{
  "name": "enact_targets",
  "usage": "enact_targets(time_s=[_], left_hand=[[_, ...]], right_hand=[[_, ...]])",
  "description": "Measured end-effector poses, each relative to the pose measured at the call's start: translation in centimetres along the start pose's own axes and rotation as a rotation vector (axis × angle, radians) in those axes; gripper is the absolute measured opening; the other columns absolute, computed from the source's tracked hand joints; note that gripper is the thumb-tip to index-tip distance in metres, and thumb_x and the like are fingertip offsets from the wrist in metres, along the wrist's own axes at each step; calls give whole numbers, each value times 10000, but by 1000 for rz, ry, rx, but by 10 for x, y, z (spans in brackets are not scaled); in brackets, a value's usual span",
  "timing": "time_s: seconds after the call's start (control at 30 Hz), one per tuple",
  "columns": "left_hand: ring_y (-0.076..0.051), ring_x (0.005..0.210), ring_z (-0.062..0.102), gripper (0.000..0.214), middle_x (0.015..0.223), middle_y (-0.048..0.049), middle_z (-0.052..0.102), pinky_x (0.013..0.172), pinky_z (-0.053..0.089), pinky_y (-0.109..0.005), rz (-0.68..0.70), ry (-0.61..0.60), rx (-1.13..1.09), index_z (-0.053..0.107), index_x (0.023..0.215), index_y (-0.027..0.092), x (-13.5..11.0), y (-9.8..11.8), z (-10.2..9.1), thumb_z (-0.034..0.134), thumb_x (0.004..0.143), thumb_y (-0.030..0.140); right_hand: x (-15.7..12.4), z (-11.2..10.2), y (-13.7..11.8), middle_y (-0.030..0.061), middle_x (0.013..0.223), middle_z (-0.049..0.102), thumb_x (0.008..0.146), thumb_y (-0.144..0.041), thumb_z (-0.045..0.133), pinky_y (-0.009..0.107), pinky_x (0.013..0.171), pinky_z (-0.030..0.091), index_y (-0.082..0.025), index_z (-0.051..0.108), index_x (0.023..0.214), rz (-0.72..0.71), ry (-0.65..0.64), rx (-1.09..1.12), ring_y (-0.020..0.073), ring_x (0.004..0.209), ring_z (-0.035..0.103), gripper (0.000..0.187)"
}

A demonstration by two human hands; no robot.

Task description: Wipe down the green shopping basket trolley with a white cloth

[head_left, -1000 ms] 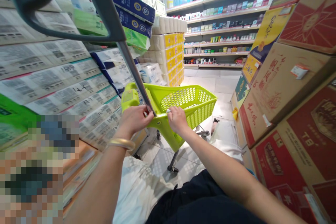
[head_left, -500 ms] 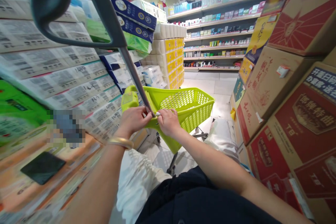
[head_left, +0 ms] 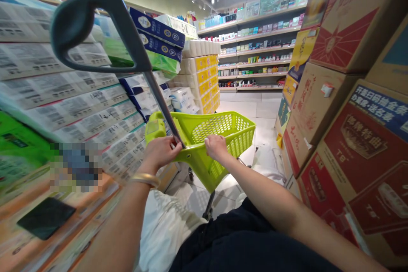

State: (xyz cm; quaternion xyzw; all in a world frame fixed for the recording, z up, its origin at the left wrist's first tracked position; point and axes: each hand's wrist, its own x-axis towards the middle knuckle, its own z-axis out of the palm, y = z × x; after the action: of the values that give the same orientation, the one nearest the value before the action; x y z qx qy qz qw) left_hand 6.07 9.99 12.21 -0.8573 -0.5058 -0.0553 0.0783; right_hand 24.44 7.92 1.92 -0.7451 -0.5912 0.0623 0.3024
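My left hand, with a gold bangle on its wrist, is closed around the lower end of a grey metal pole. The pole rises to a dark grey loop handle and joins a lime-green plastic wheeled shopping basket. Nothing shows inside the basket's mesh. My right hand sits on the basket's near rim, just right of the pole, with fingers curled over the edge. Its grip is partly hidden by the hand itself.
Stacked packs of tissue rolls wall the left side, and printed cardboard cartons wall the right. A tiled floor aisle runs forward to shelves of boxed goods. White fabric hangs below my arms.
My right hand has slid rightward along the rim, away from the pole, compared with half a second ago. The whole scene has shifted slightly as my head turned; my left hand stays on the pole.
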Motion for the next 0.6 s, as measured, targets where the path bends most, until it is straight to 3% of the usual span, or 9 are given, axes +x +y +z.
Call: enact_targets(time_s=[0.13,0.23,0.4,0.6], left_hand=[[-225,809,693,508,821,-43,768,624,427,-276,-3,14,2,759,946,265,1,0,0,333,858,527],[-227,792,695,508,807,-50,766,622,426,-278,6,19,-7,759,944,259,0,-1,-1,336,854,525],[-221,766,695,483,799,-50,766,611,427,-276,7,21,-8,745,891,238,-1,-4,0,351,850,515],[-208,766,693,470,809,-37,764,612,428,-269,13,22,-18,733,875,238,-2,-3,0,348,848,506]], right_hand=[[-6,7,-38,55,1066,727,976,-247,377,324,960,317,-207,671,950,-119,9,36,179,1004,616,297],[-12,11,-51,48,1046,725,977,-253,386,341,975,317,-212,656,946,-184,42,77,180,1002,619,274],[-14,10,-37,22,1047,727,960,-237,404,373,1063,270,-233,645,948,-236,40,112,177,1023,619,241],[-9,5,-3,28,1095,726,971,-227,381,365,1072,266,-227,648,967,-121,27,56,171,1049,611,267]])
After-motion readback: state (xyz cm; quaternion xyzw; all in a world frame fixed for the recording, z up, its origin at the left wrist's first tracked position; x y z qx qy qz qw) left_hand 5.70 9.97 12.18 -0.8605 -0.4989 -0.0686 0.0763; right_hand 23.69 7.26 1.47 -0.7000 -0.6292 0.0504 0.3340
